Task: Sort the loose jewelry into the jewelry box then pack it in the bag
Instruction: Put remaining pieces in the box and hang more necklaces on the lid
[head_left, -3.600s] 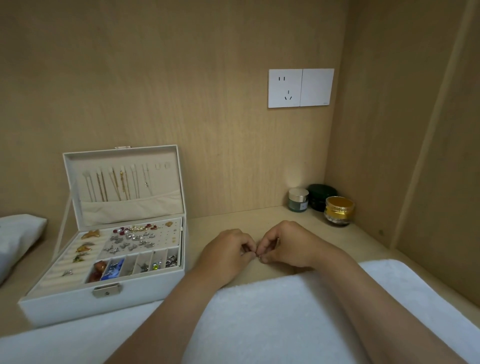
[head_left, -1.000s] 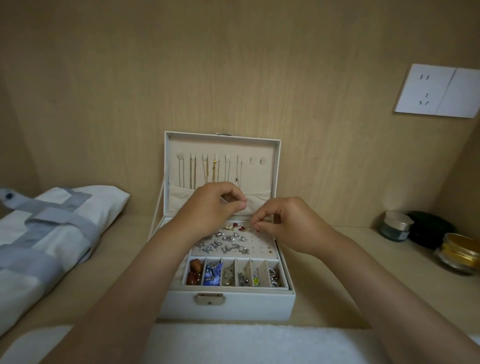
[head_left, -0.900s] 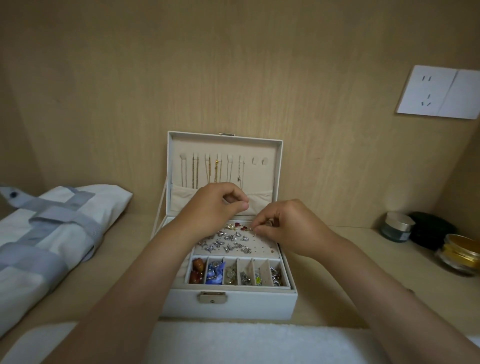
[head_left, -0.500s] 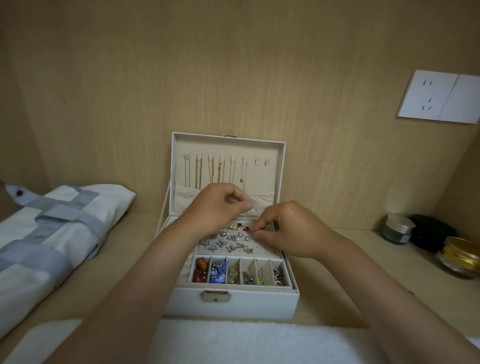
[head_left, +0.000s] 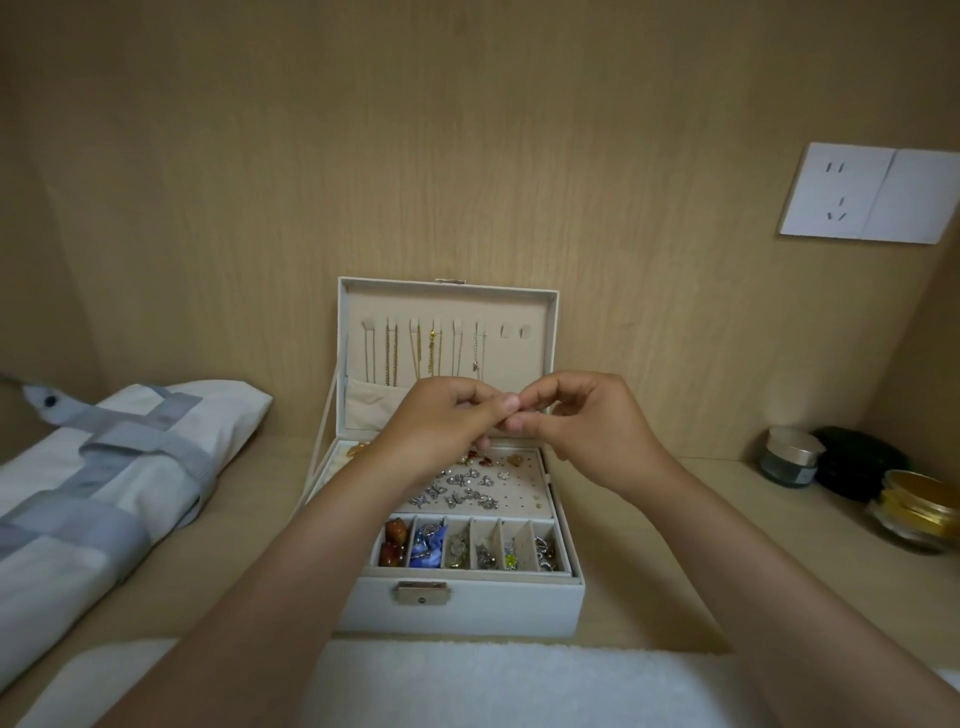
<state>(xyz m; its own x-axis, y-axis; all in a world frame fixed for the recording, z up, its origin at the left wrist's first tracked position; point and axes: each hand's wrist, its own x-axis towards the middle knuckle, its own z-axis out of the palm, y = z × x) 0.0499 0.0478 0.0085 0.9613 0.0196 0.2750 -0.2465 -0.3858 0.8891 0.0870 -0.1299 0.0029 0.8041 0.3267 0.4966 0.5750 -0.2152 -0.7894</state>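
Above the open jewelry box (head_left: 462, 605), I am holding my left hand (head_left: 441, 421) and right hand (head_left: 587, 421) fingertip to fingertip, both grips curled closed. I cannot tell whether anything is pinched between them. The box is sitting on the tabletop (head_left: 649, 545), with the bag (head_left: 119, 467) lying to its left.

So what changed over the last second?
Both hands rose away from the stud panel of the open white rectangular jewelry box; left hand and right hand now meet fingertip to fingertip above it. Anything pinched is too small to see. Box, grey-and-white cloth bag and lidded jars stayed put.
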